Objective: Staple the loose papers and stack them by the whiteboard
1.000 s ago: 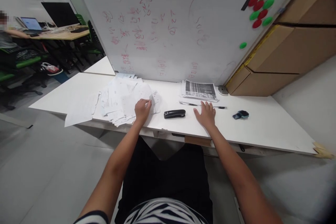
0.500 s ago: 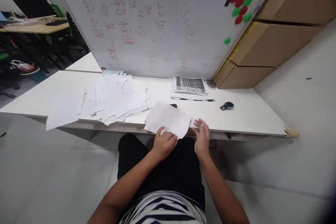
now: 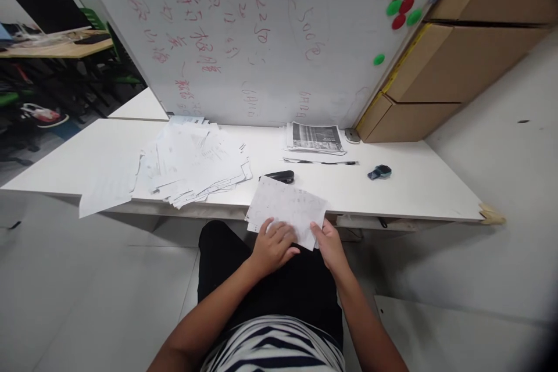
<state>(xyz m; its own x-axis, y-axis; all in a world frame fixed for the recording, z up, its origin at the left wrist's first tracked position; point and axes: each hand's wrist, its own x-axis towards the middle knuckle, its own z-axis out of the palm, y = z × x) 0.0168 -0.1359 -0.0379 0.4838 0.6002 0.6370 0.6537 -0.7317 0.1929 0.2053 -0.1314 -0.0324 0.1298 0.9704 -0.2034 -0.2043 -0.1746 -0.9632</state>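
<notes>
A few sheets of paper (image 3: 288,206) with faint print lie over the table's front edge, partly above my lap. My right hand (image 3: 331,245) pinches their right corner, thumb on top and fingers underneath. On the near edge of the top sheet rest the fingers of my left hand (image 3: 274,245), slightly spread, with the thumb apart. Just behind the sheets is a black stapler (image 3: 281,176), its lower part covered by the paper.
Loose papers (image 3: 196,157) are heaped on the white table (image 3: 344,195) at left. Farther back lie a stack of printed sheets (image 3: 316,138) and a thin strip (image 3: 320,161). A watch (image 3: 380,172) sits at right. A whiteboard (image 3: 270,81) and cardboard boxes (image 3: 412,119) stand behind.
My right hand has moved in and taken hold of the sheets' right corner. The sheets have shifted toward me and right, baring more of the stapler. My left hand's fingers have spread slightly.
</notes>
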